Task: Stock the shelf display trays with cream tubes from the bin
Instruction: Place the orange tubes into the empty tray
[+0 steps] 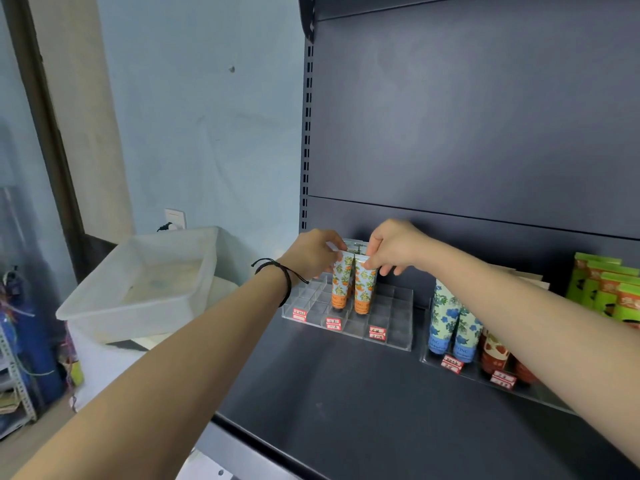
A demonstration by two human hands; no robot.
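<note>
A clear acrylic display tray point(391, 323) with gridded compartments and red price tags sits on the dark shelf. Two orange-patterned cream tubes stand cap-down in its middle compartments. My left hand point(313, 254) pinches the top of the left orange tube point(340, 289). My right hand point(394, 247) pinches the top of the right orange tube point(364, 289). More tube tops show just behind them, partly hidden by my fingers. The translucent white bin point(145, 282) stands to the left of the shelf, and its inside looks bare.
A second clear tray point(460, 370) to the right holds blue-flowered tubes point(450, 320) and red tubes point(493, 355). Green boxes point(609, 289) stand at the far right. The dark shelf point(346, 403) extends toward me. Clutter and a metal rack point(14, 375) sit at the lower left.
</note>
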